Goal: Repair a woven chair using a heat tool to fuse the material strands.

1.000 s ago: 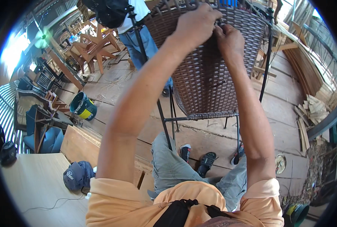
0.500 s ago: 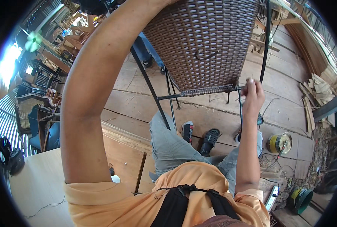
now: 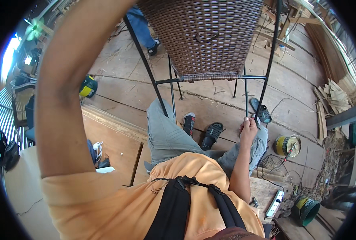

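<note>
Near our knee our right hand (image 3: 248,129) is closed on a thin dark strand (image 3: 246,94) running up to the woven chair (image 3: 202,36) standing on the plank floor (image 3: 118,80), while our left hand, raised out of view, perhaps grips the chair's top.

the right hand (image 3: 248,129) grips a thin strand (image 3: 246,96) just below the chair frame (image 3: 210,79). to its right a black chair leg (image 3: 270,68) stands close; a sandal (image 3: 261,110) lies beyond it. left of the grip, open floor (image 3: 210,104) runs to the other legs. below, the knee (image 3: 262,140) blocks passage.
</note>
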A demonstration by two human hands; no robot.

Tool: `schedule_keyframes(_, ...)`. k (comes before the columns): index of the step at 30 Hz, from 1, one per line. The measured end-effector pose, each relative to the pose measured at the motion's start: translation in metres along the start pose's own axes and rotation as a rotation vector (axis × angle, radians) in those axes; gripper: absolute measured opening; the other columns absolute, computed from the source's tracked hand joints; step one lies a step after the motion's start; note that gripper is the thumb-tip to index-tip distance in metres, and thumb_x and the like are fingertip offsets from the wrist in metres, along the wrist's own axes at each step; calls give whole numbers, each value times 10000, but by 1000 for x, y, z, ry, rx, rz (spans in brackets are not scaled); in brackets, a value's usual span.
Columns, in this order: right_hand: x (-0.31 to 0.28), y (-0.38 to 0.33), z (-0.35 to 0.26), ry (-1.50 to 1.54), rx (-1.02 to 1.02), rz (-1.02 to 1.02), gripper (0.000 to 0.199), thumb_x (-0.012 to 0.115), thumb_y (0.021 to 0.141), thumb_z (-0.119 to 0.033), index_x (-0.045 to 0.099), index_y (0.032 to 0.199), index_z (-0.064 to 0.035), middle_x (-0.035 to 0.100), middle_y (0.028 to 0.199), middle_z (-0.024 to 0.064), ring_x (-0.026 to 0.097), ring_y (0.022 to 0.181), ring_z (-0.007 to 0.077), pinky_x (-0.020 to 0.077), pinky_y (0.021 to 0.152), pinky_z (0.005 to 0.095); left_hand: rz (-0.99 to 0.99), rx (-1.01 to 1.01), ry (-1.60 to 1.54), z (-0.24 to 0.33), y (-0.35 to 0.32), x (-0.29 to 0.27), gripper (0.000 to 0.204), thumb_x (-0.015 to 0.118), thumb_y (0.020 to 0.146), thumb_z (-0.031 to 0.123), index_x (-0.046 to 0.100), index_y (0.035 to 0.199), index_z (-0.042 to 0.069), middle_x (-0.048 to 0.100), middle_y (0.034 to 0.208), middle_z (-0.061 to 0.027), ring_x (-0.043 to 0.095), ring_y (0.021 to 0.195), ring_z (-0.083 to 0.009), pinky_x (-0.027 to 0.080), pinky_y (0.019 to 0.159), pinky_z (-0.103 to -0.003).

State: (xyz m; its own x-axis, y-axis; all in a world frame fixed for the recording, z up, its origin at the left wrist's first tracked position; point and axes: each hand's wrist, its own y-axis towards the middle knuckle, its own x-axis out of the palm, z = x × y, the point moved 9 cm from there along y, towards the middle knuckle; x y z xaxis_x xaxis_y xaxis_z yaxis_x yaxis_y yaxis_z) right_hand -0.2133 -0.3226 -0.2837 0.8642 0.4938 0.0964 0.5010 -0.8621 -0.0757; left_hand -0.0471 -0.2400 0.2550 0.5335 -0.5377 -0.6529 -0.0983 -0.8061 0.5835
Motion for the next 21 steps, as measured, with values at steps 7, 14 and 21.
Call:
schedule_keyframes(7, 20, -11, 1, 80, 69, -80, 152, 481, 958, -124, 579, 1028, -31, 549, 703, -18, 468, 544, 48, 387, 476, 197, -159, 12, -145, 60, -170, 100, 179, 638, 782, 194, 593, 921, 91, 539, 891, -71, 583, 780, -269, 506, 656, -366)
schedule_keyframes(14, -16, -16, -3, 0, 14, 64, 183, 477, 953, -105, 607, 1062, -36, 577, 765, 15, 497, 592, 72, 413, 542, 226, -220, -130, -268, 55, -212, 158, 322, 663, 791, 184, 566, 1088, 105, 546, 1050, -93, 567, 941, -285, 496, 757, -373)
schedule_keyframes(21, -43, -72, -89, -874, -532, 69, 383, 736, 680, -114, 607, 1039, -83, 534, 1139, 182, 449, 1115, 380, 384, 942, 448, -163, -228, -193, 44, -213, 139, 371, 626, 856, 165, 526, 1209, 114, 545, 1061, -137, 559, 960, -310, 477, 787, -380)
